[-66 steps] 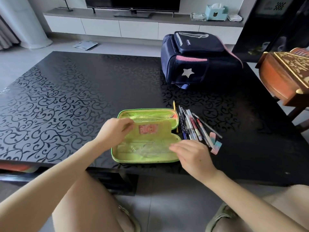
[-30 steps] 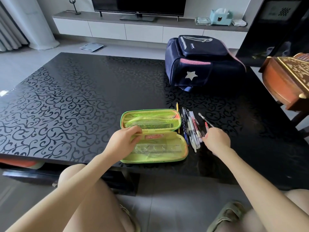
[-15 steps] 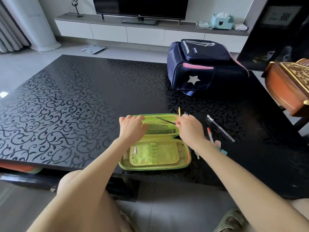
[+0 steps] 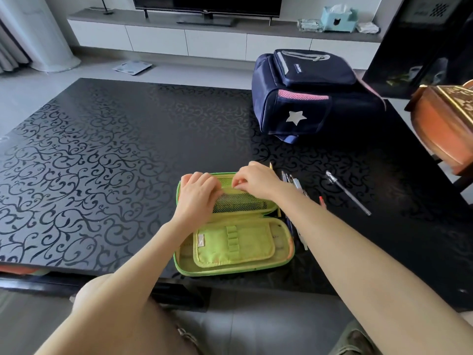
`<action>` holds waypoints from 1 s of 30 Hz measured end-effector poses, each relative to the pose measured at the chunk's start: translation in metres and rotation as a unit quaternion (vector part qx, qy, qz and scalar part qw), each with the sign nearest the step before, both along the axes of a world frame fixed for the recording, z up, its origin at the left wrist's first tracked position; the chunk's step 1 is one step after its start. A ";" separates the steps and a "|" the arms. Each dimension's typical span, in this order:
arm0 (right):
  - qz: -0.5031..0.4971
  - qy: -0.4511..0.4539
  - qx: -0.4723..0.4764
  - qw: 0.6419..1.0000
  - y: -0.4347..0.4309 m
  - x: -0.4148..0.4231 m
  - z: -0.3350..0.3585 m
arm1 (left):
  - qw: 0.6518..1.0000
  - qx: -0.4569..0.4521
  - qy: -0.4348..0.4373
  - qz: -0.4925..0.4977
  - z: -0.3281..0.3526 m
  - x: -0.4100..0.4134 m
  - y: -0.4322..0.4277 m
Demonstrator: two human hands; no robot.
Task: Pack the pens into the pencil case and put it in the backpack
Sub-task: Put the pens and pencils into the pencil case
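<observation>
Near the front edge of the tabletop (image 4: 102, 162) the pencil case (image 4: 231, 245) lay open. The left hand (image 4: 198, 193) and right hand (image 4: 256, 183) both pinched the rim of the mesh pocket (image 4: 240, 203) (no pen visible in either). Packing seemed barely begun; next, fetch the pens (image 4: 294, 183) alongside. The backpack (image 4: 302, 98) stood beyond.

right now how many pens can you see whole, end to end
1: the clear plastic pen lies alone on the black patterned table, right of the rest. The other pens beside the open green pencil case lie partly hidden under the right forearm.
</observation>
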State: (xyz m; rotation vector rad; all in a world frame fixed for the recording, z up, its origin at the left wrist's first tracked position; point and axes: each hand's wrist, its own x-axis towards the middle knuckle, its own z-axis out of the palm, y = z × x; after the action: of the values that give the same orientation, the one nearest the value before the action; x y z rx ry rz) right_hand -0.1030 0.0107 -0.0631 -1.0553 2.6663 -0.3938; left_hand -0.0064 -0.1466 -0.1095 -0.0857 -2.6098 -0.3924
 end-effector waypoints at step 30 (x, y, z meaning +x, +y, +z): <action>-0.394 0.157 -0.197 0.884 0.042 0.046 -0.055 | 0.965 -0.128 -0.227 0.011 0.013 -0.064 0.099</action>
State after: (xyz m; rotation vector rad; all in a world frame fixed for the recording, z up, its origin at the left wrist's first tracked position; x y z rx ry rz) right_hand -0.0575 0.0529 -0.1180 -0.0167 3.3079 -1.0221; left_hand -0.0702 -0.0477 -0.0960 -0.0583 -3.1014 -0.0641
